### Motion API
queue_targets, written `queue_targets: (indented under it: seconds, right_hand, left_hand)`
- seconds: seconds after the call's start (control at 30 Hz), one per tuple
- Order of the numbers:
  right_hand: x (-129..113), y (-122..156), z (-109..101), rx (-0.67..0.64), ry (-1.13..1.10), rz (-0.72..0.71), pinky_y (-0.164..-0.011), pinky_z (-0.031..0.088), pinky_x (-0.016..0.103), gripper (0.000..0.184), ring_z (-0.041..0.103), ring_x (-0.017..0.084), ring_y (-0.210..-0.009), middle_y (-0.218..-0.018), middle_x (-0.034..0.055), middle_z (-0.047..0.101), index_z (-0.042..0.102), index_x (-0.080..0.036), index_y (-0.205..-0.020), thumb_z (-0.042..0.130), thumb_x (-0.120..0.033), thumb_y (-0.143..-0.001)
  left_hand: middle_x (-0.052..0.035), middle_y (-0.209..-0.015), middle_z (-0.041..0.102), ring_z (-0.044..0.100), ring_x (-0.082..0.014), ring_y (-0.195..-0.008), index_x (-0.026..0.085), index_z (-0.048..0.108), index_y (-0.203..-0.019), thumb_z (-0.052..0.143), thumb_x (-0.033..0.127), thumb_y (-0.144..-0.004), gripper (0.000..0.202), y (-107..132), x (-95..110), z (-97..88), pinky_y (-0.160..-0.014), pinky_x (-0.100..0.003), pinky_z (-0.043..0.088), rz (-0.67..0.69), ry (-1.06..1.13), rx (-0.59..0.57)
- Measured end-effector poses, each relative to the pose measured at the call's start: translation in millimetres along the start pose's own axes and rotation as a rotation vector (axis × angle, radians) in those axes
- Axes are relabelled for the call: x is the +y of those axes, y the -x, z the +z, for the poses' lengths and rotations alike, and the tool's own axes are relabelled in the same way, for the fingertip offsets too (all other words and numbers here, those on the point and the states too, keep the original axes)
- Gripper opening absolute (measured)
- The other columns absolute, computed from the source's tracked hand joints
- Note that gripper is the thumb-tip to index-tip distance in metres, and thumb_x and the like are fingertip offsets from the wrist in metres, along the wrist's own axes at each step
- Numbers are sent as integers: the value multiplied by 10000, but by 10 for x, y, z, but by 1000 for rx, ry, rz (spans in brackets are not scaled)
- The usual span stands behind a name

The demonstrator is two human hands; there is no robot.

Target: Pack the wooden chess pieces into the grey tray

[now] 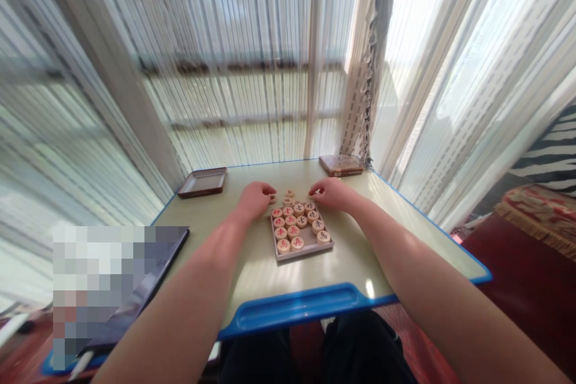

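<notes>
A shallow open box tray (310, 248) lies on the table in front of me, partly filled with round wooden Chinese chess pieces (297, 243). Red-marked pieces sit toward its left side and dark-marked ones toward its right, with a bare patch near the lower middle. My left hand (258, 197) is closed at the tray's far left corner, its fingertips on a Chinese chess piece (272, 198). Beyond the far right corner, my right hand (332, 194) pinches a pale piece that its fingers mostly hide. Loose pieces (290, 193) rest between the hands, just past the tray's far edge.
A brown-rimmed empty lid or tray (203, 182) lies at the table's back left, and a brown flat box (341, 164) at the back right. A dark tablet-like device (157, 276), partly blurred out, stands at the left. The table's blue edge (297, 307) has a groove. Sheer curtains hang behind.
</notes>
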State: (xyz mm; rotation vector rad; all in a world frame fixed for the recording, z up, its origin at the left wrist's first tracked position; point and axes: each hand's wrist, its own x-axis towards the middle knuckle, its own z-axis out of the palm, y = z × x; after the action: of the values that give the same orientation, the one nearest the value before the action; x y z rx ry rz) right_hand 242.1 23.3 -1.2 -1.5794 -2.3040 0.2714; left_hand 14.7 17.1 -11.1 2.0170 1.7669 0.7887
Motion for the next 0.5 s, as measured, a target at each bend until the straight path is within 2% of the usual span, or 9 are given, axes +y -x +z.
queue_targets:
  seconds: [0.17,0.3,0.4,0.5]
  right_hand:
    - [9,8,-27,32,34,14,-635,420,235,201,565,141,-671,-757,34,655,697,-207,-817,587,-307,-682]
    - [-124,118,-127,97,-57,-90,-642,419,224,215,564,128,-701,-796,28,657,667,-187,-856,577,-289,-690]
    - [-310,245,-219,4,-142,-235,-619,416,209,234,560,116,-698,-799,24,652,651,-183,-886,579,-289,-691]
    - [-459,339,-259,-86,-87,-353,-624,402,221,222,551,123,-698,-814,34,646,665,-178,-874,576,-237,-679]
  left_hand:
    - [-67,-910,676,605,-174,-864,150,665,-902,469,78,-629,343,-21,-7,51,-801,-260,456,0,-5,49]
    - [-68,-1010,648,571,-172,-967,142,633,-980,425,76,-647,398,-8,20,43,-882,-277,418,65,1,136]
    - [-61,-1004,647,564,-179,-969,151,635,-970,402,98,-668,386,8,46,23,-894,-294,410,100,2,185]
    - [-46,-993,650,566,-183,-955,173,639,-955,404,125,-683,363,18,76,25,-888,-296,410,116,-20,172]
